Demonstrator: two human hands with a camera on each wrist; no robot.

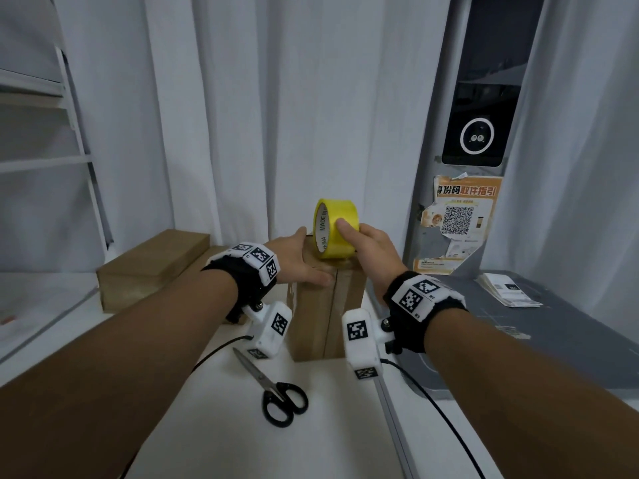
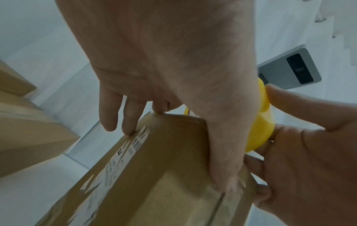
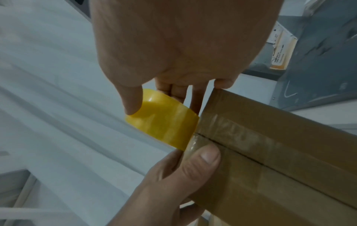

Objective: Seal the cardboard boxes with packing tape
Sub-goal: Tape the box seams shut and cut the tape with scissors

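Note:
A tall cardboard box [image 1: 321, 323] stands on end on the white table. My left hand [image 1: 307, 261] holds its top, the thumb [image 3: 203, 160] pressing clear tape [image 3: 231, 130] over the flap seam and the fingers [image 2: 127, 120] down the left side. My right hand [image 1: 352, 236] grips a yellow tape roll [image 1: 337, 219] at the box's far top edge, thumb on the roll's outer face. In the right wrist view the roll [image 3: 164, 119] touches the box [image 3: 289, 145] corner. The roll's far side is hidden.
Black-handled scissors [image 1: 276, 392] lie shut on the table in front of the box. More flat cardboard boxes [image 1: 152, 267] sit at the back left. A grey mat [image 1: 518, 340] with a paper stack [image 1: 508, 292] lies to the right, below a grey kiosk post [image 1: 477, 133]. White curtains hang behind.

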